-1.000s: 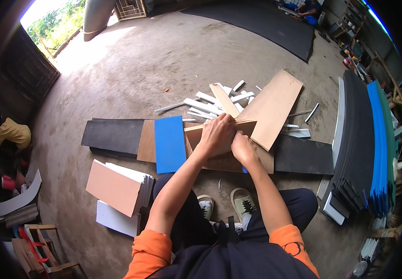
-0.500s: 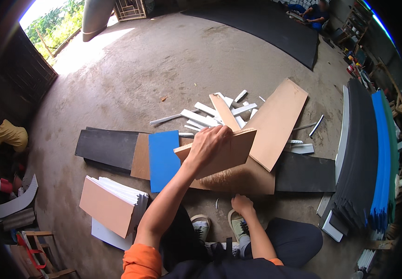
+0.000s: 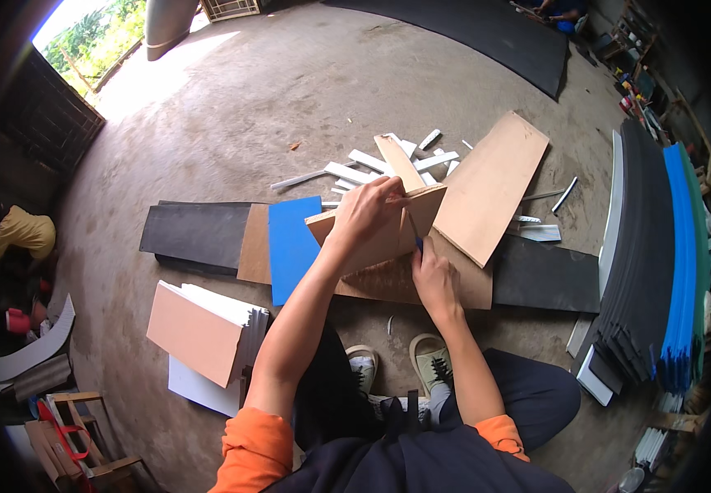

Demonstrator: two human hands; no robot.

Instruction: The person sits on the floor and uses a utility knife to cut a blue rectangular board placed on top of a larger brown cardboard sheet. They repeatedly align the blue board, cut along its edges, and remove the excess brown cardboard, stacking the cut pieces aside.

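Two bare hands are working over the middle of a worn brown board (image 3: 464, 283), which is lying between the dark ends of a long black base (image 3: 543, 275). The left hand (image 3: 365, 212) is gripping a tan panel (image 3: 376, 246) by its upper edge, fingers folded over it, and is holding it tilted up above the brown board's far edge; whether the panel's lower edge is resting on the board, I cannot tell. The right hand (image 3: 436, 283) is closing snugly around a knife (image 3: 420, 244) with a blue handle, its thin blade pointing up along the panel's near face. A blue sheet (image 3: 292, 246) is covering part of the brown board's left end, and a longer tan board (image 3: 494, 189) is overlapping its far right corner. White strips (image 3: 364, 158) are lying on the floor beyond the far edge.

The step in hand appears to be cutting or scoring the panel. The next move is probably calling for a firm left hold, with the blade staying in line and the left fingers keeping clear of its path.
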